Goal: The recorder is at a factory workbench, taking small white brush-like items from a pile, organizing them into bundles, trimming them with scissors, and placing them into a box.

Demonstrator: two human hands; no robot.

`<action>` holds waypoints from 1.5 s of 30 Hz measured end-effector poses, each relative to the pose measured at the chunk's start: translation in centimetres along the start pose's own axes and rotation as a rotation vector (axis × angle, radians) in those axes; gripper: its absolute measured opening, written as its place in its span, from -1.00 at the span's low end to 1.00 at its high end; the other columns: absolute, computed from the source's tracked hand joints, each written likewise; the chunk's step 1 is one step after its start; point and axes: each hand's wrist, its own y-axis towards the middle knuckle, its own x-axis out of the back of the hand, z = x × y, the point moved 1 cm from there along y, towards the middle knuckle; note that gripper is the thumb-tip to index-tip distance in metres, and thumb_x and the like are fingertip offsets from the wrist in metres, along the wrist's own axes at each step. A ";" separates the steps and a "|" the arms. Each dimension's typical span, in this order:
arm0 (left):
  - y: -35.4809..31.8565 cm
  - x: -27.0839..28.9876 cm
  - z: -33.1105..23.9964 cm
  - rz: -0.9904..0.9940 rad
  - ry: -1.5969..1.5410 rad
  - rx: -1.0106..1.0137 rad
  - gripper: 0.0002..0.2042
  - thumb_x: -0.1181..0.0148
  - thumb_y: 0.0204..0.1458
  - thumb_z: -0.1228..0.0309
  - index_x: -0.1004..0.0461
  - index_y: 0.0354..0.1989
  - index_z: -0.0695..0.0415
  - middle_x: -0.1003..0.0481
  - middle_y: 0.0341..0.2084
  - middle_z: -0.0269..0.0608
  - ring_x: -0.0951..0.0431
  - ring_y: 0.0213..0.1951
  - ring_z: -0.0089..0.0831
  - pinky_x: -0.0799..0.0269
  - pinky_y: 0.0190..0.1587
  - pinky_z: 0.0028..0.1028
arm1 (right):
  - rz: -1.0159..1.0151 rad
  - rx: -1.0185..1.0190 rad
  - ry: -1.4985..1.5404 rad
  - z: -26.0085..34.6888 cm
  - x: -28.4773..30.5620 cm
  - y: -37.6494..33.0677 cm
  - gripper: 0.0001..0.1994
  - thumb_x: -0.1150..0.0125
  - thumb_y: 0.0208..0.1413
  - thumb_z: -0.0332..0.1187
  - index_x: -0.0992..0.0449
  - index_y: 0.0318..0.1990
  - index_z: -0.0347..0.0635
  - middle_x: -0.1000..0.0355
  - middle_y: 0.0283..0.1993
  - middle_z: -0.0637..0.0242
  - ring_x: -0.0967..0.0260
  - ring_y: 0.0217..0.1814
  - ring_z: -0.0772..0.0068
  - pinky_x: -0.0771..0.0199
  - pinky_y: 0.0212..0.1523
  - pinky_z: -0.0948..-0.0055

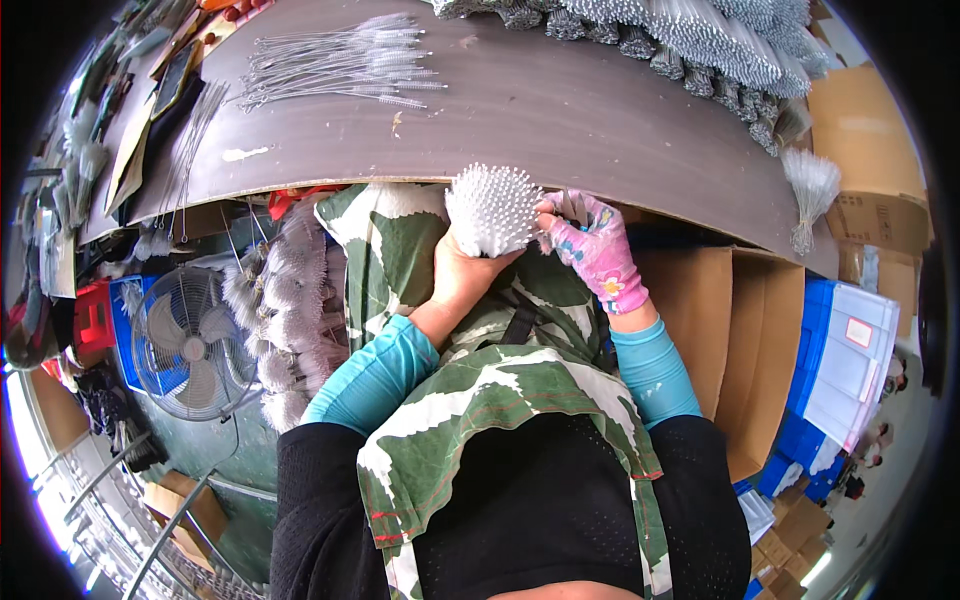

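Below the near edge of the brown tabletop [560,110], the left hand [465,272] comes up from a turquoise sleeve, bare, palm turned upward, its fingers clenched around the base of a white bundle of brushes [492,208] whose tips fan out toward the camera. That bundle stands upright just under the tabletop's front edge, resting in the left palm and touching the fingertips of the right hand [592,245]. The right hand wears a pink flowered glove, is bent at the wrist and reaches leftward; its fingers pinch a few thin stems at the bundle's right side.

At the far left, below the tabletop, a blue fan [185,345] stands on the floor, with a row of grey fluffy brushes [275,320] hanging beside it. On the tabletop's far left part lies a loose pile of thin wire brushes [340,65]; packed bundles [690,40] crowd its far right corner. A cardboard box [735,340] and blue crates [840,360] sit under the right edge.
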 end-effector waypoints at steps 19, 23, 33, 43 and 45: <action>0.7 0.1 -1.6 0.017 -0.055 -0.011 -0.63 -0.46 -0.29 0.39 -0.52 -0.25 0.22 -0.56 -0.31 -0.27 -0.54 -0.25 -0.53 -0.43 -0.13 -0.50 | -0.189 0.239 -0.159 -0.2 -1.0 -1.1 -0.88 -0.11 0.07 -0.56 -0.40 -0.21 -0.29 -0.38 -0.31 0.42 -0.33 -0.37 0.65 -0.38 -0.36 0.64; 0.7 0.3 -0.8 0.025 -0.095 -0.020 -0.65 -0.44 -0.28 0.43 -0.53 -0.26 0.21 -0.57 -0.33 -0.28 -0.55 -0.27 -0.54 -0.43 -0.15 -0.51 | 0.047 -0.106 -0.180 2.4 -0.1 -2.0 -0.83 0.04 0.21 -0.35 -0.37 -0.16 -0.25 -0.35 -0.36 0.43 -0.25 -0.45 0.73 -0.22 -0.55 0.75; 0.8 0.1 -0.5 0.051 -0.088 -0.102 -0.70 -0.40 -0.22 0.48 -0.53 -0.25 0.21 -0.57 -0.33 -0.29 -0.54 -0.26 -0.58 -0.42 -0.16 -0.53 | 0.392 -0.398 -0.515 5.8 3.6 0.0 -0.62 0.02 0.20 -0.10 -0.50 -0.18 -0.27 -0.45 -0.33 0.44 -0.18 -0.53 0.73 -0.28 -0.43 0.66; 0.7 0.2 -0.3 0.055 -0.086 -0.084 -0.68 -0.38 -0.22 0.50 -0.50 -0.22 0.22 -0.56 -0.29 -0.28 -0.52 -0.23 -0.58 -0.41 -0.13 -0.52 | 0.435 -0.398 -0.849 8.7 1.1 2.8 -0.66 -0.10 0.11 -0.14 -0.53 -0.39 -0.31 -0.32 -0.62 0.44 -0.19 -0.57 0.64 -0.24 -0.49 0.56; 0.7 0.2 -0.4 0.059 -0.084 -0.075 -0.68 -0.36 -0.21 0.52 -0.50 -0.21 0.22 -0.56 -0.28 -0.28 -0.52 -0.21 -0.58 -0.41 -0.12 -0.52 | 0.446 -0.398 -0.900 8.9 0.8 3.0 -0.66 -0.12 0.10 -0.14 -0.54 -0.41 -0.31 -0.31 -0.63 0.44 -0.18 -0.57 0.64 -0.24 -0.49 0.56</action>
